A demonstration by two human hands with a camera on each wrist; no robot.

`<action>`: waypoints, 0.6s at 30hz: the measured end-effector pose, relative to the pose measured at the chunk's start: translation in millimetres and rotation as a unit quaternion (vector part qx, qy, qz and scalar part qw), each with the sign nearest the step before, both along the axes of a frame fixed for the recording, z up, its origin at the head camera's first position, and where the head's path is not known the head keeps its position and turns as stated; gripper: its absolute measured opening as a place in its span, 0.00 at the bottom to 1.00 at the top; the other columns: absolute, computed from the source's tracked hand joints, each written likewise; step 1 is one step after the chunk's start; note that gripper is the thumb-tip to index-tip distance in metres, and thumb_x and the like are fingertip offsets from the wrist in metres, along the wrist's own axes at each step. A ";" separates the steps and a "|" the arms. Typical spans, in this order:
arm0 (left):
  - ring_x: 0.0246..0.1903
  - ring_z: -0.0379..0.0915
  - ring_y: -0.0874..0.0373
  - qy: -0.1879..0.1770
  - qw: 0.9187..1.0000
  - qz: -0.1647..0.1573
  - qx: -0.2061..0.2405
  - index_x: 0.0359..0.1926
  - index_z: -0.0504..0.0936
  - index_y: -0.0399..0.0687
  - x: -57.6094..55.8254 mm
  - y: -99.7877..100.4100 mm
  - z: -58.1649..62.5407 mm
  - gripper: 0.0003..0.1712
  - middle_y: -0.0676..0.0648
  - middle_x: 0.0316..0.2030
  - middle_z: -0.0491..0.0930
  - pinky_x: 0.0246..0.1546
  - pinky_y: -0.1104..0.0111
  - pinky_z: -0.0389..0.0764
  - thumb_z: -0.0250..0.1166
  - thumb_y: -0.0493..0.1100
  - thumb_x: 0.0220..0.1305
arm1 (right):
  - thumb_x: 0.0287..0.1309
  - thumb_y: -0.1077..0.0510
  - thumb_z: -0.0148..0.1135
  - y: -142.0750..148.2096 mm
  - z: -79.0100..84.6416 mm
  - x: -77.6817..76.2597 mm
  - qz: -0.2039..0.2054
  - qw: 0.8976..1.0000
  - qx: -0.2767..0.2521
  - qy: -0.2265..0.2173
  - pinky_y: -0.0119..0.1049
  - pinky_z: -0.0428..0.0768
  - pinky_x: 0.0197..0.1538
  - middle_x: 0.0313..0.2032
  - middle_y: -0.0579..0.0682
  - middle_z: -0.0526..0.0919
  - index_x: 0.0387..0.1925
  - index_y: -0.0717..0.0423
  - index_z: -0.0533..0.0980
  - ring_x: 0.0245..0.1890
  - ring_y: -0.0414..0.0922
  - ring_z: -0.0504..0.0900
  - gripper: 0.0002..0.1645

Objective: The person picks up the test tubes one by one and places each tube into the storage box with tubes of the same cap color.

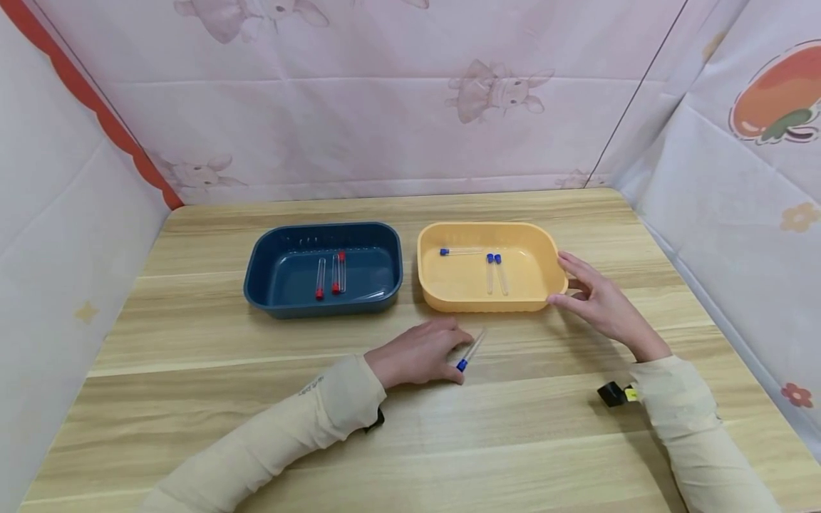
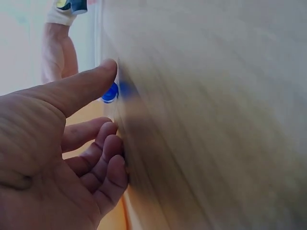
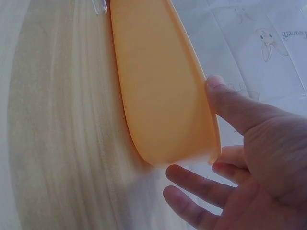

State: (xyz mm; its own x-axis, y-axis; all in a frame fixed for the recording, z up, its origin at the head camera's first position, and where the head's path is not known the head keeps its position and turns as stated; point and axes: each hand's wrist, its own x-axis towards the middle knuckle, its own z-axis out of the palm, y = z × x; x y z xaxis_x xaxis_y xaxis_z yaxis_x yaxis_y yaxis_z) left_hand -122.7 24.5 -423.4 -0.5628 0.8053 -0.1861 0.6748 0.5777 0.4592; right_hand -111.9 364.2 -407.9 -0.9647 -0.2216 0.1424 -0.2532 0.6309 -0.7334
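Note:
A clear tube with a blue cap (image 1: 462, 365) lies on the table in front of the yellow tray (image 1: 474, 306). My left hand (image 1: 423, 353) is at this tube, thumb and fingertips parted around it. In the left wrist view, the thumb (image 2: 91, 86) is right at the blue cap (image 2: 110, 93), the other fingers loosely bent below. My right hand (image 1: 596, 303) holds the right end of the yellow tray. In the right wrist view its thumb (image 3: 230, 96) is on the tray's rim, and the fingers (image 3: 206, 187) reach around the end. Three blue-capped tubes (image 1: 502, 276) lie inside that tray.
To the left stands a dark blue tray (image 1: 321, 310) with three red-capped tubes (image 1: 321, 276) in it. Printed fabric walls (image 1: 385, 128) enclose the wooden table (image 1: 513, 442) at the back and sides. A black wrist device (image 1: 612, 394) sticks out near the right cuff.

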 end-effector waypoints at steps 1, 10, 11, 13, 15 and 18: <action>0.44 0.69 0.61 0.000 1.000 -0.001 0.000 0.68 0.79 0.50 1.1 0.3 0.6 0.35 0.54 0.49 0.77 0.49 0.70 0.75 0.75 0.56 0.63 | 0.64 0.68 0.70 0.1 0.0 0.1 0.000 1.000 -0.001 -0.001 0.15 0.75 0.50 0.78 0.68 0.53 0.76 0.74 0.55 0.58 0.67 0.78 0.47; 0.39 0.71 0.63 0.001 1.000 0.010 0.005 0.55 0.86 0.53 8.5 5.4 0.5 0.22 0.57 0.42 0.78 0.43 0.71 0.76 0.75 0.54 0.64 | 0.64 0.68 0.70 0.4 1.1 0.5 -0.002 1.000 -0.004 -0.006 0.15 0.75 0.50 0.78 0.68 0.52 0.76 0.73 0.54 0.59 0.66 0.78 0.47; 0.38 0.71 0.63 0.004 1.000 0.012 0.005 0.54 0.86 0.53 8.7 5.9 0.1 0.21 0.57 0.42 0.78 0.43 0.71 0.76 0.75 0.54 0.64 | 0.64 0.68 0.70 0.6 0.7 0.2 -0.001 1.000 -0.004 -0.006 0.15 0.75 0.50 0.78 0.68 0.52 0.76 0.74 0.54 0.59 0.66 0.78 0.47; 0.39 0.72 0.62 0.011 1.000 0.014 0.005 0.55 0.84 0.53 8.6 7.3 0.0 0.23 0.56 0.44 0.78 0.44 0.70 0.77 0.75 0.56 0.63 | 0.64 0.68 0.70 0.6 0.0 -0.3 0.000 1.000 -0.003 -0.005 0.15 0.75 0.50 0.78 0.69 0.52 0.76 0.74 0.54 0.59 0.67 0.78 0.48; 0.43 0.73 0.61 0.020 1.000 0.010 0.004 0.58 0.82 0.53 7.7 8.3 -0.5 0.28 0.54 0.49 0.78 0.47 0.68 0.78 0.75 0.58 0.62 | 0.64 0.68 0.70 0.4 -0.3 -0.6 0.001 1.000 -0.002 -0.004 0.15 0.75 0.50 0.78 0.69 0.52 0.76 0.74 0.54 0.58 0.68 0.77 0.48; 0.49 0.70 0.60 0.037 0.999 -0.010 0.002 0.69 0.74 0.51 4.5 10.3 -1.0 0.41 0.51 0.56 0.74 0.52 0.68 0.77 0.75 0.61 0.60 | 0.65 0.67 0.69 -0.6 0.4 0.0 0.000 1.000 -0.005 -0.006 0.15 0.75 0.50 0.78 0.68 0.52 0.76 0.73 0.54 0.59 0.68 0.77 0.47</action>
State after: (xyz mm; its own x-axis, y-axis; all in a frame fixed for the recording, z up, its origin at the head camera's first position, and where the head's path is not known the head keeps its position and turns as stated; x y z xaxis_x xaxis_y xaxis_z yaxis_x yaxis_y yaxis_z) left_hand -118.2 34.8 -424.4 -0.5594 0.8167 -0.1419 0.7178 0.5629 0.4098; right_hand -111.9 363.6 -407.5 -0.9663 -0.2205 0.1330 -0.2444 0.6229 -0.7431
